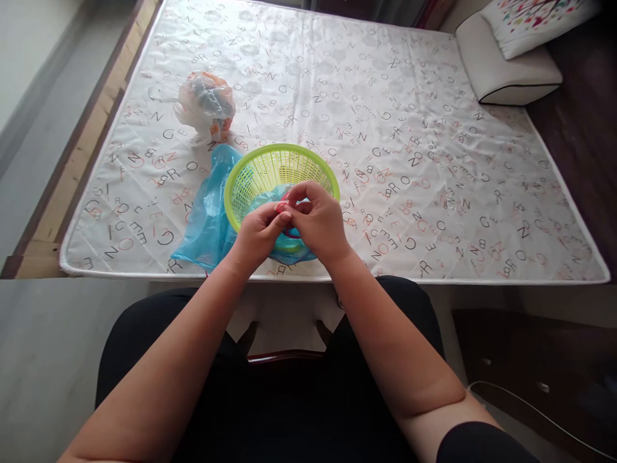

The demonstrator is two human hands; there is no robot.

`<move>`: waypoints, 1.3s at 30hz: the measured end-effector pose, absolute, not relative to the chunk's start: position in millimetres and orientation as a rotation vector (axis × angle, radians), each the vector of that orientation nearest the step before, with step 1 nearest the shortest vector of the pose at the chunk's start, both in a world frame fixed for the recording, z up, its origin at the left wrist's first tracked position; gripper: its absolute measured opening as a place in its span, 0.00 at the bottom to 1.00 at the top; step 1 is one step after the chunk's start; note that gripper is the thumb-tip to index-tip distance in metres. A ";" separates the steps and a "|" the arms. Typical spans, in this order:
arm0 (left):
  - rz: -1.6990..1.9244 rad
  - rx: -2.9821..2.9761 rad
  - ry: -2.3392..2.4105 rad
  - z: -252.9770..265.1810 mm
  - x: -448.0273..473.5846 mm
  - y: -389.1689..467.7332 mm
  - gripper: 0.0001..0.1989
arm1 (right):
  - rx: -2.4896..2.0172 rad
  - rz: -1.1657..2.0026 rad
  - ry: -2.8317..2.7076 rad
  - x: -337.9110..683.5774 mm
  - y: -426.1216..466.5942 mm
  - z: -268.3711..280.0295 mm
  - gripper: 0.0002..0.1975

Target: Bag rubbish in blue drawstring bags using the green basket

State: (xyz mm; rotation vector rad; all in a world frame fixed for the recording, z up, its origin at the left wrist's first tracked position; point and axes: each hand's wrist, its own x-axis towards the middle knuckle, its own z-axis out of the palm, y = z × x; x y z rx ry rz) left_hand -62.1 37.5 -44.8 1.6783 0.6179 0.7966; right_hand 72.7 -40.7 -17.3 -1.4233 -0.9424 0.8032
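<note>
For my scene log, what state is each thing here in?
left hand: pinched on the red item
right hand: pinched on the red item
red item: held at the fingertips, partly hidden
green plastic basket: upright, open-topped
blue plastic bag: wrinkled, beside the basket
blue plastic inside basket: crumpled
orange-marked clear bag: bunched, something dark inside
mattress: lying flat
printed cushion: resting on the cream bolster

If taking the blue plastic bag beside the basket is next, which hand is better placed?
Probably the left hand, nearer to the blue plastic bag left of the green basket. The right hand is farther across. Both hold a small red item.
</note>
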 end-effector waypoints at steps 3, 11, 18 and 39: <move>0.847 1.676 0.617 -44.3 -63.2 38.0 0.32 | -1.393 0.790 -1.024 76.7 -39.7 -16.9 0.05; 0.825 1.638 0.709 -45.3 -66.9 42.8 0.35 | -1.382 0.726 -1.315 87.3 -42.0 -16.6 0.05; 0.794 1.543 0.747 -44.7 -66.6 41.2 0.33 | -1.514 0.662 -1.195 94.4 -41.7 -19.9 0.10; 0.924 1.265 0.869 -44.6 -64.4 44.0 0.26 | -1.398 1.179 -0.750 83.2 -47.1 4.7 0.17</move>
